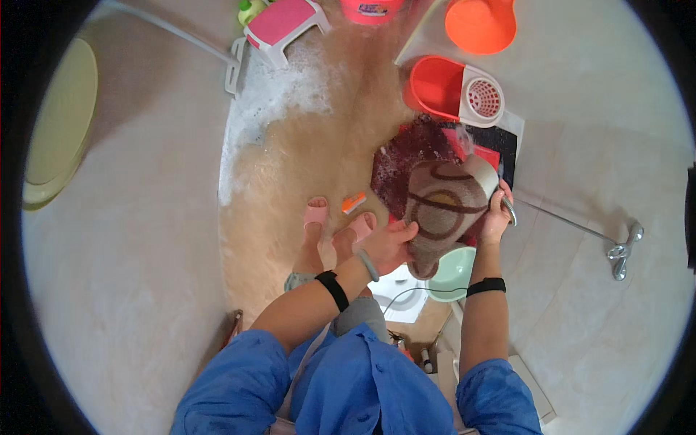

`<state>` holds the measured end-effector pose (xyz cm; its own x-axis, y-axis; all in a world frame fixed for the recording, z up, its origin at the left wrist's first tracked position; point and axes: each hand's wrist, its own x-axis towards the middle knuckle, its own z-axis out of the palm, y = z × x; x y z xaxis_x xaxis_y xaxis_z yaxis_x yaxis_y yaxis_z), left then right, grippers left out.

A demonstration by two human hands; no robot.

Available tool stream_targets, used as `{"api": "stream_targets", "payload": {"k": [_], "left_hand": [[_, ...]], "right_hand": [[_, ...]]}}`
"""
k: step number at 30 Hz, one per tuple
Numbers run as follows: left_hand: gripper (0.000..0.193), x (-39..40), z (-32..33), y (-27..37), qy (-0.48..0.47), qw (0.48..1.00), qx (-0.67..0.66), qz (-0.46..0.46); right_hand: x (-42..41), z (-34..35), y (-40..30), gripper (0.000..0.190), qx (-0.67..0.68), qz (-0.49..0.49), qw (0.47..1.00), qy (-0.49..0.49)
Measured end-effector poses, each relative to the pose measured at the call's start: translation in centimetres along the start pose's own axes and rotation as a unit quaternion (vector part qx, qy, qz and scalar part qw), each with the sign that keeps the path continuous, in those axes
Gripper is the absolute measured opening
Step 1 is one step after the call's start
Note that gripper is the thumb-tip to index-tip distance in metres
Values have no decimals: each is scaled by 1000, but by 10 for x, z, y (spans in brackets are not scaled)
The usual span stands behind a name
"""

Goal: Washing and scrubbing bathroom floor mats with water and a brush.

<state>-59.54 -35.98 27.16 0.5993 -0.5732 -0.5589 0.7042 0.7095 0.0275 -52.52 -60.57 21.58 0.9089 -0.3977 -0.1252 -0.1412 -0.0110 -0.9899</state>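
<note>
A brown and beige patterned mat (443, 209) is held up between my two hands, its upper right corner folded over to show a pale underside. My left hand (396, 244) pinches the mat's left edge. At its right edge my right hand (496, 215) grips it, with a bent metal shower hose (509, 211) against the fingers; the shower head is hidden. Splashing water (465, 138) shows just beyond the fold. Beneath hangs or lies a wet dark red cloth or mat (390, 168), partly covered. An orange brush (354, 203) rests on the wet floor by my pink slippers (361, 225).
A red mop bucket (435, 87) with a wringer basket stands beyond the mat. White foam (272, 103) spreads along the left wall near a pink-topped stool (283, 22). Close at right are a green basin (454, 272) and a wall-mounted shower tap (622, 250).
</note>
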Motion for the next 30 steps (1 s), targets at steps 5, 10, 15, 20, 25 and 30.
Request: {"api": "stream_targets", "payload": {"k": [5,10,15,20,25,30], "left_hand": [[29,41,-24,-30,13,999,-24,-45],[33,66,-147,-52,36,848,528,6],[33,-4,-150,34,55,556,823,-97],[53,-199,-278,54,228,585,763,-156],[40,-311,-282,-3,189,584,716,-334],[40,-363,-259,-42,228,664,677,-221]], "right_hand": [[-2,-30,27,25,-27,20,994,108],[-23,-34,53,15,-266,-20,963,38],[-46,-65,71,14,-421,-37,906,-23],[-50,-41,42,11,-545,-143,822,-83],[-62,-62,18,11,-585,-149,793,-82],[-85,-82,-22,14,-599,-156,783,-66]]}}
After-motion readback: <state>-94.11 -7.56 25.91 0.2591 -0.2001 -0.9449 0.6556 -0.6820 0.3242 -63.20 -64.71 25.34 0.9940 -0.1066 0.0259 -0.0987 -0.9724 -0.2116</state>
